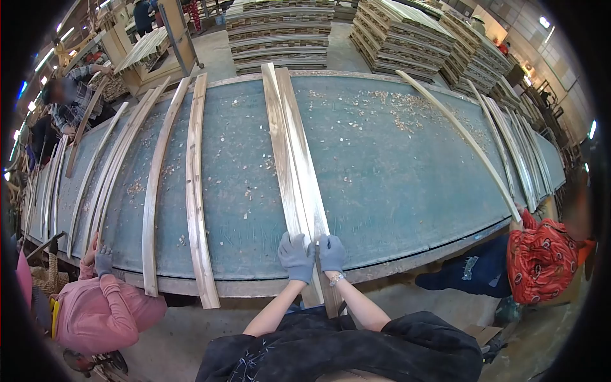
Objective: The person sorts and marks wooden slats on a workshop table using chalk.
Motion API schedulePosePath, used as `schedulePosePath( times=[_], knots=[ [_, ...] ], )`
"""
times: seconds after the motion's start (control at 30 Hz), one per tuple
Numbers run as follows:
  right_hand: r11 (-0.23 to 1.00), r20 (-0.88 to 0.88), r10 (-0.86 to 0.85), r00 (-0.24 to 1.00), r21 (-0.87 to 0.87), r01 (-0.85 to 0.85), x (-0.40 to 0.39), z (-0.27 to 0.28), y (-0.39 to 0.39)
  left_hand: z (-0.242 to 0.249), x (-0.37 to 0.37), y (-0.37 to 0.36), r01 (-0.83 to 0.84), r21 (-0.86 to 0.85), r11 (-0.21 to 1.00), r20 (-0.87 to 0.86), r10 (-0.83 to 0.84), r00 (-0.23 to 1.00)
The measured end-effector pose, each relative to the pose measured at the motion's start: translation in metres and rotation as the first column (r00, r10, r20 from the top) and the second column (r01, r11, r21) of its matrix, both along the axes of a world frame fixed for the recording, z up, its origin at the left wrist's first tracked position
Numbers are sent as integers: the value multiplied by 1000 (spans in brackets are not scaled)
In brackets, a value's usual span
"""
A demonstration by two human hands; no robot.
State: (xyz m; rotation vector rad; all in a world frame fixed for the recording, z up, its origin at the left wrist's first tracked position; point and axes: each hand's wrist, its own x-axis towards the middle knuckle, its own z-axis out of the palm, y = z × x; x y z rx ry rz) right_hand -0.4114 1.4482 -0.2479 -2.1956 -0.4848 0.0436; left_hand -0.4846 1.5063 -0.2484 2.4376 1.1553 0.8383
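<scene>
Two long wooden boards lie side by side across the blue-green table (382,191), pointing away from me, their near ends over the front edge. My left hand (296,256), in a grey glove, is closed on the left board (284,153) near its close end. Right beside it, my right hand (331,253), also gloved and with a bracelet at the wrist, is closed on the right board (304,159). The two hands almost touch. Their fingertips are partly hidden against the wood.
More boards (196,191) lie to the left, and a slanting strip (458,130) to the right. Wood chips (407,114) litter the table. A person in pink (105,312), one in red (544,261) and one in plaid (76,102) stand around it. Stacked lumber (280,35) rises behind.
</scene>
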Motion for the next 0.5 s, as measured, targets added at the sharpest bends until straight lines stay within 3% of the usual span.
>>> schedulePosePath(
  times=[0.1, 0.17, 0.5],
  knots=[
    [1000, 29, 12, 999, 1, -12, -1, -1, -2, 1, 0, 0, 1, -9, 1000, -5, -1, 1000],
    [995, -57, -6, 998, -100, 0, 0, -1, -2, 2, 2, 2, -7, -9, 1000, -1, 7, 1000],
    [995, -66, 11, 998, -99, -18, 1, -4, -3, 2, 2, 3, 9, -3, 1000, -4, -9, 1000]
  ],
)
